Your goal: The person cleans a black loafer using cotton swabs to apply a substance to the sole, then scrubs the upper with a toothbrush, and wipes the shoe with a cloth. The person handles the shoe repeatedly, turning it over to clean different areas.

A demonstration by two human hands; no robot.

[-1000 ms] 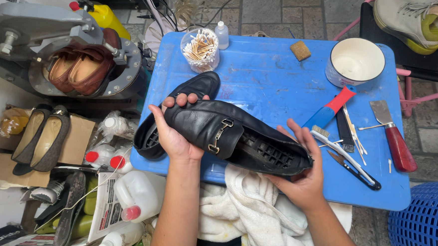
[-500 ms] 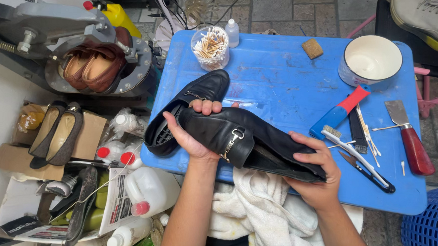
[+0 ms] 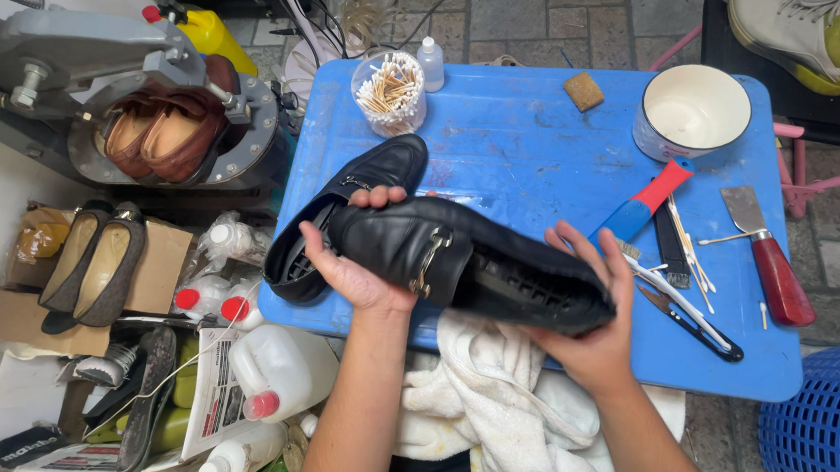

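Observation:
I hold a black leather loafer (image 3: 457, 257) with a metal buckle sideways over the blue table (image 3: 530, 146). My left hand (image 3: 347, 266) grips its toe end from below, fingers curled over the top. My right hand (image 3: 592, 336) cups the heel end, thumb and fingers around it; part of the ridged sole shows. The second black loafer (image 3: 345, 213) lies on the table behind my left hand, hanging over the left edge. A white towel (image 3: 488, 402) lies on my lap under the shoe.
On the table stand a jar of cotton swabs (image 3: 389, 91), a small bottle (image 3: 431, 64), a white bowl (image 3: 690, 111), a red-blue brush (image 3: 642, 205), a scraper (image 3: 764, 254) and a toothbrush (image 3: 675, 297). A shoe press with brown shoes (image 3: 157, 131), bottles and jugs (image 3: 269, 372) crowd the left; a blue basket (image 3: 817, 429) at right.
The loafer has rolled in my hands so that more of its ridged sole faces me again. My right fingers have shifted on the heel. The camera view moved slightly.

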